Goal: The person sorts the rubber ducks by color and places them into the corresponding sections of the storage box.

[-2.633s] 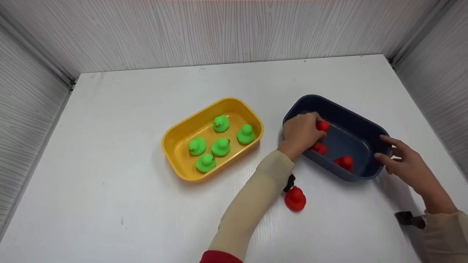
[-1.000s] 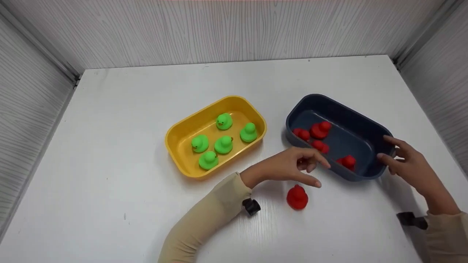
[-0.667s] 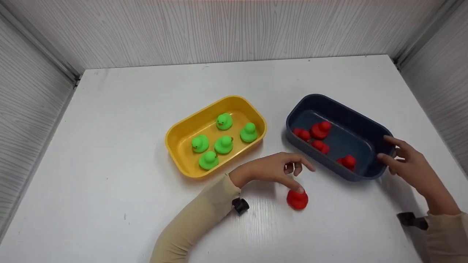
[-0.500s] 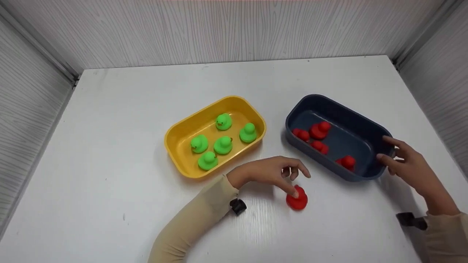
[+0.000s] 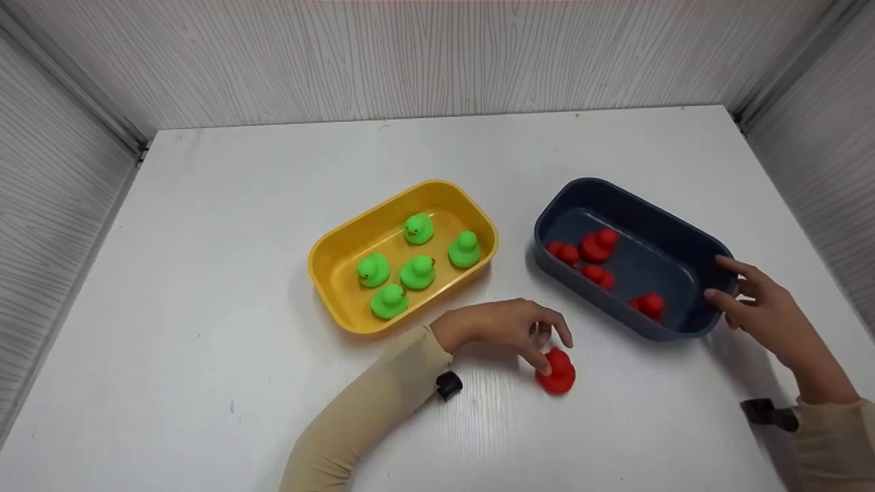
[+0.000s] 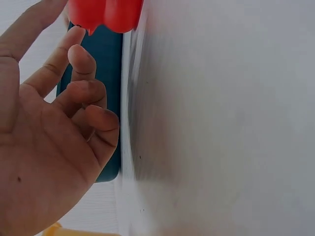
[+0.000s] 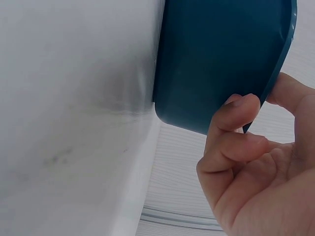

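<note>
On the white tabletop a red rubber duck point(image 5: 562, 378) sits by itself in front of the dark blue bin point(image 5: 632, 318). My left hand point(image 5: 509, 324) reaches over it, thumb against the duck's near side. The left index finger arches above the duck, and a gap shows between thumb and index. In the left wrist view the duck point(image 6: 106, 12) is at the top edge, beside the fingertips; the other fingers curl loosely. My right hand point(image 5: 765, 311) pinches the bin's right end, and the right wrist view shows thumb and fingers on either side of the rim point(image 7: 275, 73).
Several red ducks point(image 5: 598, 244) lie inside the dark blue bin. Left of it stands a yellow bin point(image 5: 335, 301) with several green ducks point(image 5: 418, 272). Grey wood-grain panels point(image 5: 437, 61) rise behind and on both sides of the tabletop.
My left hand has come out of the blue bin, leaving another red duck inside, and has lowered to the duck on the tabletop, thumb and index drawing closer. My right hand keeps its place.
</note>
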A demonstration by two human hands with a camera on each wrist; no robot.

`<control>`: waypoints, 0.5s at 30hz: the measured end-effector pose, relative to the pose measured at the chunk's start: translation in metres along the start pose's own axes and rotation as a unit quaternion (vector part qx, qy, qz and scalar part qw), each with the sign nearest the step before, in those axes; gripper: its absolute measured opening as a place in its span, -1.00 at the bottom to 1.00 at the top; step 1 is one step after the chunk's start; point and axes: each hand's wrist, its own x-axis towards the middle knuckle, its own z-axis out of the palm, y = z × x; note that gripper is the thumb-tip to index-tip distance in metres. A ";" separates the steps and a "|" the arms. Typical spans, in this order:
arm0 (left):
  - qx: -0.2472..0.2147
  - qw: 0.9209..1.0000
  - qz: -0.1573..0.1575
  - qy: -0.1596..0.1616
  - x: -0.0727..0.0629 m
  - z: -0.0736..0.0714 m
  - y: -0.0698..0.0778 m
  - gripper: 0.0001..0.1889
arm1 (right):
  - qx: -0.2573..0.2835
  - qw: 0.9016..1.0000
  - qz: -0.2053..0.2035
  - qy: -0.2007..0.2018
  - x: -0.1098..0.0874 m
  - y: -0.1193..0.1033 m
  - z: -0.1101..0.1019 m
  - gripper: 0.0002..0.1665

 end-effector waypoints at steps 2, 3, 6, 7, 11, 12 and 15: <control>0.008 1.000 -0.005 -0.006 0.001 0.000 0.000 -0.63 | 0.000 1.000 0.001 -0.001 0.000 0.000 0.000 -0.22; 0.011 1.000 -0.008 -0.008 0.001 0.000 0.001 -0.64 | 0.001 1.000 0.001 -0.001 0.000 -0.001 0.000 -0.22; 0.015 1.000 -0.012 -0.013 0.003 0.001 0.000 -0.66 | 0.002 1.000 0.000 -0.001 0.000 0.000 0.000 -0.22; 0.014 1.000 -0.014 -0.015 0.003 0.001 0.000 -0.67 | 0.002 1.000 0.000 -0.002 0.000 0.000 0.000 -0.22; 0.017 0.999 -0.023 -0.022 0.004 0.003 0.000 -0.67 | 0.001 1.000 0.002 -0.006 0.000 0.001 0.000 -0.21; 0.019 0.999 -0.023 -0.023 0.004 0.003 0.000 -0.67 | 0.001 1.000 0.002 -0.007 0.000 0.001 0.000 -0.21; 0.031 0.999 -0.022 -0.025 0.006 0.004 0.000 -0.68 | 0.000 1.000 0.001 -0.005 0.000 0.001 0.000 -0.22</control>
